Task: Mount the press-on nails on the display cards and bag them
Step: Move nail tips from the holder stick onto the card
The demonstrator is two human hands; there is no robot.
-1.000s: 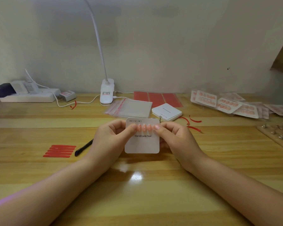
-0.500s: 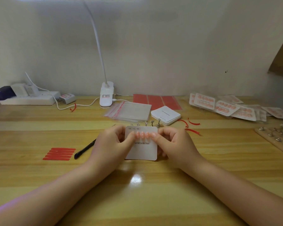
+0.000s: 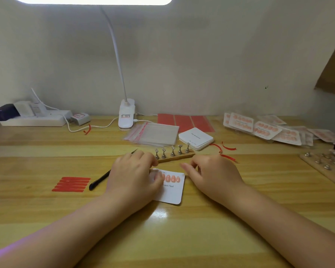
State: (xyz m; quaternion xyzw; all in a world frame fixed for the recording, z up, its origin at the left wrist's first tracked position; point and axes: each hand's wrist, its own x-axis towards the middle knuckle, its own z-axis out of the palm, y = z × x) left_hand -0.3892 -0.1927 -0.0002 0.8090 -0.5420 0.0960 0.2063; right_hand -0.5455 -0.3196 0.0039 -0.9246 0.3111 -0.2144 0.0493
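table (image 3: pixel 46 213): wooden, and it carries everything named below.
lamp (image 3: pixel 126 117): white clip lamp at the back, its stalk rising to the lit head at the top edge.
done cards (image 3: pixel 263 128): a loose heap of bagged cards at the far right, each with a row of pink nails.
bags (image 3: pixel 155 133): a stack of clear bags with red strips, just right of the lamp foot and well beyond the hands.
blank cards (image 3: pixel 196 137): a small white stack touching the right side of the bags.
card (image 3: pixel 172 192): white, lying flat between the two hands, its left part hidden under the left hand.
left hand (image 3: pixel 133 176): rests on the card's left edge, thumb tip pressing the leftmost nail; fingers bent over, pinning rather than gripping.
right hand (image 3: pixel 211 175): just beside the card's top right corner, fingers loosely curled, holding nothing that I can see.
holder (image 3: pixel 174 157): a wooden strip with five metal stands, just behind the card; the stands look bare.
tapes (image 3: pixel 72 184): red strips left of a black pen (image 3: pixel 103 179).
nails (image 3: pixel 171 178): a pink row across the card's top.
step: likely pressing the last nail home; this card's mounting seems all but finished.
next: probably take one bag off the stack, hold its mouth open, and slide the card in flat so no nail catches.
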